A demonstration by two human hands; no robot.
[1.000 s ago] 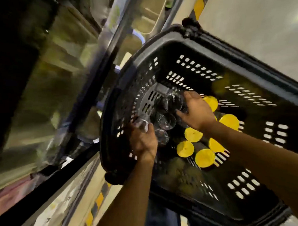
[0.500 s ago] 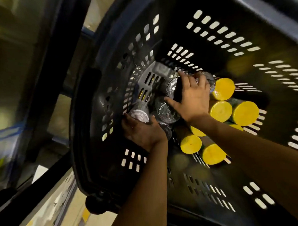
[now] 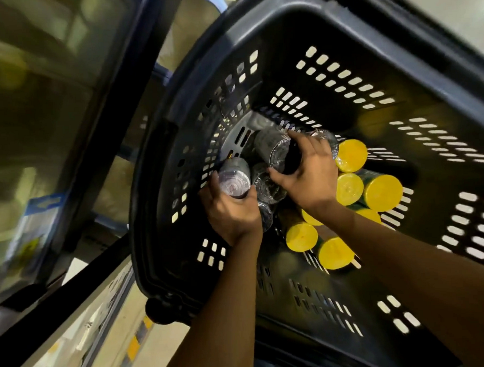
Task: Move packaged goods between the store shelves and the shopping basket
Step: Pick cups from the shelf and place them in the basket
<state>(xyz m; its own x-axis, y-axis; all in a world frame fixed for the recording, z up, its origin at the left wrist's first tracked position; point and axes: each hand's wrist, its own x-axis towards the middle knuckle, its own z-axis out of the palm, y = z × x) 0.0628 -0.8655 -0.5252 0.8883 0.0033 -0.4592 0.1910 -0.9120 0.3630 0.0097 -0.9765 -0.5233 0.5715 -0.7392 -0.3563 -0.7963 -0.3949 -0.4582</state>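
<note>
Packaged goods all inside black slotted shopping basket (image 3: 347,20), none seen on shelves; shelf unit (image 3: 52,122) at left blurred behind dark frame, contents unreadable. Two groups on basket floor: clear-lidded cups clustered toward the narrow end, yellow-lidded tubs (image 3: 381,192) lying just beside them to the right, touching one another. Left hand (image 3: 231,211) wrapped around one clear-lidded cup (image 3: 233,181), fingers curled at its sides, lid facing camera, dark contents showing through. Right hand (image 3: 310,177) spread over a second clear cup (image 3: 275,150), thumb low on one side, fingers over the top toward a further cup behind; hold looks closed on the cup, though contact under the palm hidden. More loose cups (image 3: 268,186) wedged between the two hands, touching both held ones. Step in hand, judged: gathering cups from basket for return to shelf, one per hand; lift not yet clearly begun. Next move calls for: raising both cups straight up past the neighbours, keeping lids level to avoid a spill or popped lid, clearing the basket rim, then swinging left toward shelf. Risk: wedged middle cups dragged or tipped on lift; right-hand span possibly catching the rear cup too.
</note>
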